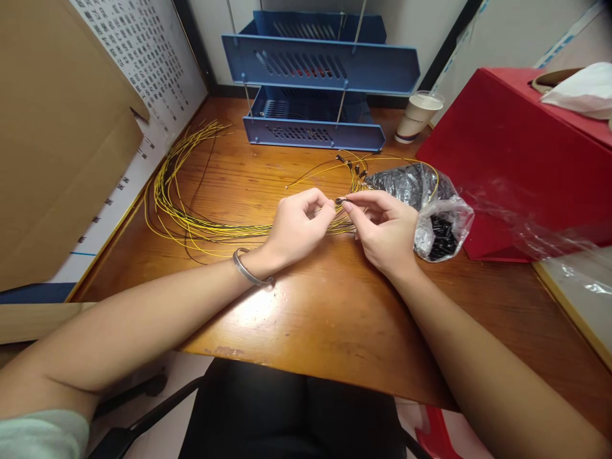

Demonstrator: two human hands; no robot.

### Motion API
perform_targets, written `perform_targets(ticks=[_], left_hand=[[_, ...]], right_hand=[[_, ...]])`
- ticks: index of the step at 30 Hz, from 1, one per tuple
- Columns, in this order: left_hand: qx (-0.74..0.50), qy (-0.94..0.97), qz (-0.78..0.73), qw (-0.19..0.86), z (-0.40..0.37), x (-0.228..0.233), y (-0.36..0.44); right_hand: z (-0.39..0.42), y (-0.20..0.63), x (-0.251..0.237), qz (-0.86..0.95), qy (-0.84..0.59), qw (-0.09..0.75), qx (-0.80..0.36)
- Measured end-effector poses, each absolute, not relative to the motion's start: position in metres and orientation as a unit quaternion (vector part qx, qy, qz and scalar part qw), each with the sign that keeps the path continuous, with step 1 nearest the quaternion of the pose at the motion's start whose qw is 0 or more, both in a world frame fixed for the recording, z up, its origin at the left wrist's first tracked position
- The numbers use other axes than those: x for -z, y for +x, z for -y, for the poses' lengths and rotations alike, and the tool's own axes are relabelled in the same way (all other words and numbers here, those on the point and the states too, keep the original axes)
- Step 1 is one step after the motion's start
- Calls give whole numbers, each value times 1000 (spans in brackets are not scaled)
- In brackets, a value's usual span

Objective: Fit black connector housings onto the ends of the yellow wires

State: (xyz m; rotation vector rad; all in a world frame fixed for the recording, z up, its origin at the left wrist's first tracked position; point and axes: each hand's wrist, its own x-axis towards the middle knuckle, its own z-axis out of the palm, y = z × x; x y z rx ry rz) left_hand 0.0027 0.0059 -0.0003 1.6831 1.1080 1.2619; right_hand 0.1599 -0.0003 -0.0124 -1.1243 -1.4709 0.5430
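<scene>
**Small black piece [340, 201] gripped above table [315, 306]**

Bearings run from the piece. At nine o'clock, yellow and black wires [210, 227] lie curved across the table. The left hand [301, 223] has thumb and forefinger closed together; whether they grip a wire cannot be told. At twelve stands a blue rack [315, 64]. The black piece sits between the hands, pinched by the right hand [389, 236]. At two, a cup [414, 118]; at three, a clear bag [459, 217] of black pieces.
</scene>
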Motion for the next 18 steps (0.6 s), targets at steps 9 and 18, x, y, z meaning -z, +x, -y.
perform_targets(ticks=[9,18], left_hand=[[-491,657,-434,373,-5,1,2],[-489,657,-435,375,-5,1,1]], right_hand=[[0,160,10,636,-474,567,-224],[1,160,9,641,-474,573,-189]])
